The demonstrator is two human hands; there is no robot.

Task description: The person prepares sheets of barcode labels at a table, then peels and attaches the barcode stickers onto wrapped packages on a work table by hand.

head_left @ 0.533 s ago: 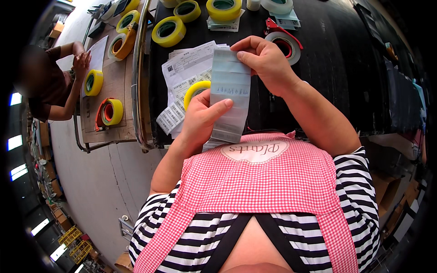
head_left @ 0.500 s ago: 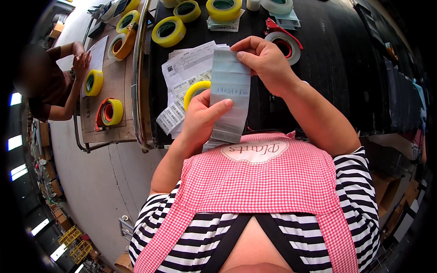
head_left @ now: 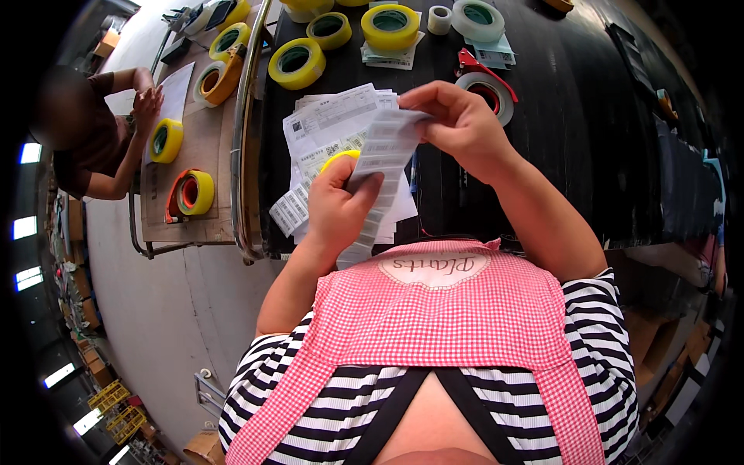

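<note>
Little has shifted: we keep the label strip [head_left: 380,167] pinched between left hand [head_left: 341,205] and right hand [head_left: 457,124]; thin, limp paper, best gripped at its edges.
</note>
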